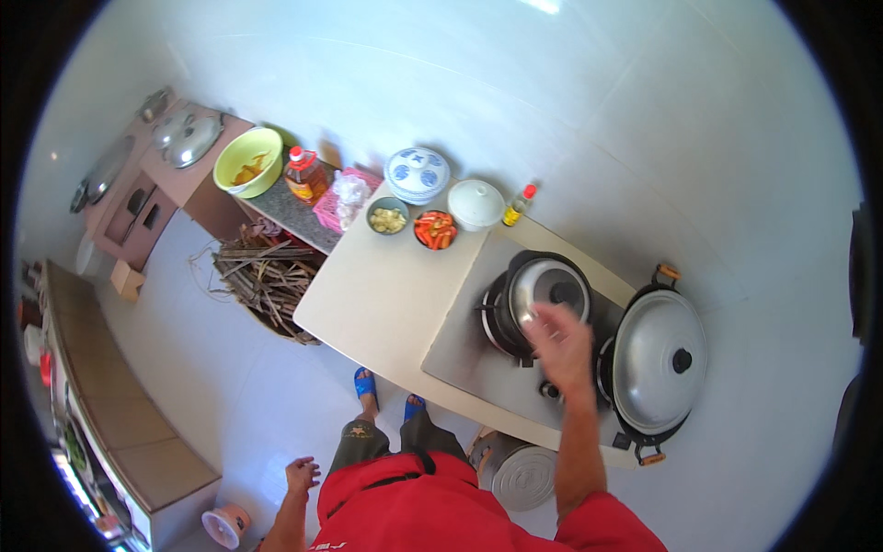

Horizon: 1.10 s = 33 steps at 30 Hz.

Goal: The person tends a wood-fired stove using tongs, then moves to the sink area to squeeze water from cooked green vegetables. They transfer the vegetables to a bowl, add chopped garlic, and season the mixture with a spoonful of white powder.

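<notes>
My right hand point(560, 343) is raised over the near side of a lidded pot on the gas stove point(476, 345). It is blurred, with fingers spread and nothing visible in it. The pot's metal lid point(534, 283) has a black knob point(566, 295), which shows just beyond my fingers. Whether a fingertip touches the lid I cannot tell. On the right burner sits a wok with a large domed aluminium lid point(652, 362). A control knob point(550, 390) shows beside my wrist. My left hand point(302, 475) hangs empty at my side, fingers loosely bent and apart.
On the counter point(383, 297) stand a bowl of cut carrots point(435, 230), a bowl of pale pieces point(388, 217), two lidded tureens point(417, 175) and a red-capped bottle point(519, 205). Firewood point(272, 276) lies left of the counter. A metal canister point(521, 476) stands below its front edge.
</notes>
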Each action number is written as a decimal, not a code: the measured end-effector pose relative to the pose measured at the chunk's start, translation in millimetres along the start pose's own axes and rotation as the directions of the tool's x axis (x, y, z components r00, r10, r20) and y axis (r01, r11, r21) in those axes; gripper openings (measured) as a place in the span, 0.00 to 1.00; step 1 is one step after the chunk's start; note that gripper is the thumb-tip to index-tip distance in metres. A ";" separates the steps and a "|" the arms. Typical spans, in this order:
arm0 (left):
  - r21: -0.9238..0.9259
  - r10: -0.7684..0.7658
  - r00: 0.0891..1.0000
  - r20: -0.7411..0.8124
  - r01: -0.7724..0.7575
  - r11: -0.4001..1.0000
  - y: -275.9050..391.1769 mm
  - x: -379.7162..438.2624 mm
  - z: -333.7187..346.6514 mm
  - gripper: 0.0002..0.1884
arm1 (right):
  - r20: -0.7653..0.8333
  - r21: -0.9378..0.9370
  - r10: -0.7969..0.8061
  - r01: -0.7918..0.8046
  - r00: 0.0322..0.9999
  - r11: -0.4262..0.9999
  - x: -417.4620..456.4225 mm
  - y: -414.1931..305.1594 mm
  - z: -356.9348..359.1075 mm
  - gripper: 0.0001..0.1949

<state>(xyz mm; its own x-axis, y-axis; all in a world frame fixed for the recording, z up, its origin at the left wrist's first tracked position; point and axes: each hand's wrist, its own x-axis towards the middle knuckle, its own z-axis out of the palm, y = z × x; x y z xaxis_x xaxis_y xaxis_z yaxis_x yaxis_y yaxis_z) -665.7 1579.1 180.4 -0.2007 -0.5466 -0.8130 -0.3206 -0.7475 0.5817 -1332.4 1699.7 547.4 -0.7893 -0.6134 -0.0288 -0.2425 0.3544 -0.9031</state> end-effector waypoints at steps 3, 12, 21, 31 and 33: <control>0.121 -0.149 0.962 -0.229 0.180 0.976 -45.4 -20.2 23.7 0.19 | 0.300 -0.057 -0.096 0.118 0.949 0.991 -39.4 36.6 95.3 0.17; -0.220 -0.286 0.881 -0.377 0.215 0.952 -111.2 -88.7 4.8 0.20 | 0.961 -0.062 -0.151 0.710 0.233 0.701 -136.5 12.1 253.9 0.21; 0.407 0.297 0.807 -0.510 -0.078 0.910 -205.2 -68.1 -77.0 0.07 | 0.968 -0.142 -0.145 0.924 0.205 0.355 -121.8 99.5 410.9 0.19; -0.612 -0.473 0.589 -0.656 -0.047 0.790 -157.0 -85.8 -283.8 0.15 | 0.917 -0.382 0.184 0.643 0.354 0.664 -151.0 106.9 572.9 0.14; -0.624 -0.501 0.553 -0.665 -0.043 0.781 -151.3 -78.8 -307.1 0.15 | 0.896 -0.440 0.284 0.608 0.340 0.661 -161.9 71.1 622.0 0.13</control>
<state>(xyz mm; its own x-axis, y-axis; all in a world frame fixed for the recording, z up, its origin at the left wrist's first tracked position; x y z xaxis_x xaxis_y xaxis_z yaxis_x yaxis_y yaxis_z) -317.1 1619.3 164.2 0.6654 -0.1789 -0.7247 0.3356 -0.7955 0.5045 -870.9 1385.2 221.3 0.1682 -0.7406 -0.6506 -0.8885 0.1720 -0.4255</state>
